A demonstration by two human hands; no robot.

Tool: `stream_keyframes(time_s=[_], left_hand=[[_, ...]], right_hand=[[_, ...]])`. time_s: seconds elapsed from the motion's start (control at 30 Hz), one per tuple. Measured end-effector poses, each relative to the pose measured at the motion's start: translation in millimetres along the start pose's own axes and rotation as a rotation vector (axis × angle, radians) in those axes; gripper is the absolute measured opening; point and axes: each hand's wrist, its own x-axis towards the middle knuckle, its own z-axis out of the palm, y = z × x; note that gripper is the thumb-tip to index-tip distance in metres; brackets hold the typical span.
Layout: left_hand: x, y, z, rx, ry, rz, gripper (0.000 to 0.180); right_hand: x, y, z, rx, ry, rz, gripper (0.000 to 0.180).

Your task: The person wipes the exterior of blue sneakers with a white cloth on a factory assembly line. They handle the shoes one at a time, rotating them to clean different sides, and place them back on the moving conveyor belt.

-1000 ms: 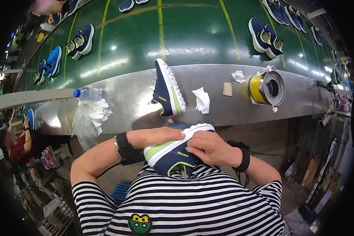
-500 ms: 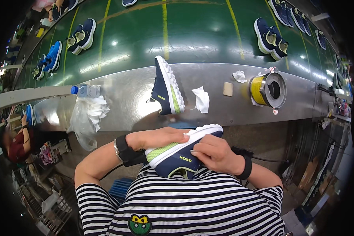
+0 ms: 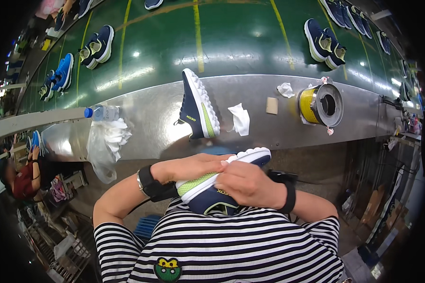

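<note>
A navy sneaker (image 3: 207, 202) with a white sole and a lime patterned heel band lies on its side against my striped shirt. My left hand (image 3: 193, 167) grips it from the sole side, fingers along the white edge. My right hand (image 3: 251, 185) is closed, its bent fingertips pressed on the sidewall where the white sole meets the navy upper. Whatever those fingertips pinch, if anything, is hidden. Beyond my hands, a matching sneaker (image 3: 197, 108) rests on its side on the metal bench (image 3: 148, 115), its sole facing right. Crumpled white paper (image 3: 240, 119) lies right of it.
A beige block (image 3: 272, 105), another paper scrap (image 3: 285, 89) and a yellow-banded tin (image 3: 309, 106) sit on the right. At left are a blue-capped bottle (image 3: 104, 112) and a plastic bag of white scraps (image 3: 107, 141). Pairs of shoes stand on the green conveyor (image 3: 165, 42); a person (image 3: 26, 179) works far left.
My right hand has slid left along the sneaker toward its heel and now partly covers the side lettering. The left hand keeps its hold. My view has tilted slightly.
</note>
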Motion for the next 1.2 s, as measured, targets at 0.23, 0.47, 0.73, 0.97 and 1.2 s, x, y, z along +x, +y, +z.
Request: stream_keyframes(time_s=[0.23,0.47,0.73,0.97,1.2], left_hand=[[-10,16,2,-0.022,0.062,-0.109,0.061],[-18,23,6,-0.071,0.113,-0.160,0.057],[-21,19,8,-0.038,0.126,-0.092,0.055],[-22,17,11,-0.028,0.132,-0.009,0.055],[-32,10,14,0.016,0.214,0.011,0.056]], right_hand=[[-11,6,-10,-0.061,-0.019,0.082,0.012],[-21,6,-20,-0.112,-0.096,0.164,0.011],[-4,1,-12,-0.060,-0.145,0.046,0.015],[11,-10,9,-0.014,-0.047,-0.051,0.011],[-5,-13,-13,-0.052,-0.176,0.104,0.011]])
